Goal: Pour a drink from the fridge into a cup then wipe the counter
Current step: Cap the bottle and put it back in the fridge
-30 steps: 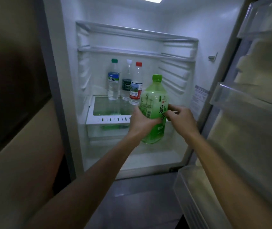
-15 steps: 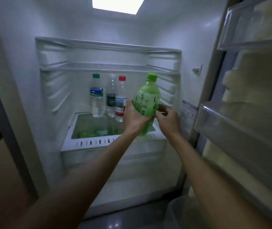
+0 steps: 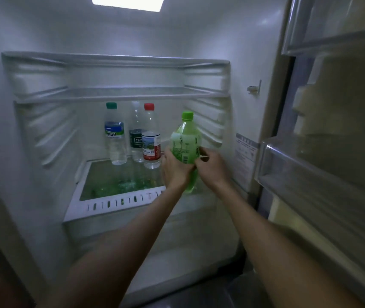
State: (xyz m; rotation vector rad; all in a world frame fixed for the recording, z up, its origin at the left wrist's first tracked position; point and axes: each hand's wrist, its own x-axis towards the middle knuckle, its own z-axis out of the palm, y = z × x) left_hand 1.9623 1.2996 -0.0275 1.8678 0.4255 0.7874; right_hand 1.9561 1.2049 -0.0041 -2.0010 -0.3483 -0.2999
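Hard to see: the bottom of the green bottle (image 3: 185, 143) sits behind both hands, so I cannot tell if it touches the glass shelf (image 3: 119, 202). The words on its label are too blurry to read. The middle water bottle (image 3: 136, 132) is partly hidden by the red-cap bottle (image 3: 151, 147). The fridge door (image 3: 332, 156) is cut off at the right edge.
Left hand: the left hand (image 3: 173, 172) reaches in over the shelf's front right part, and its fingers wrap the bottle's left side.
Right hand: the right hand (image 3: 212, 168) curls its fingers on the bottle's right side.
Grip: both hands hold the green bottle.
Green bottle: upright, over the shelf's front right part, with its green cap on.
Count: one green bottle. Three clear water bottles stand at the back of the shelf; the green-cap bottle (image 3: 114, 138) is the left one. Two hands.
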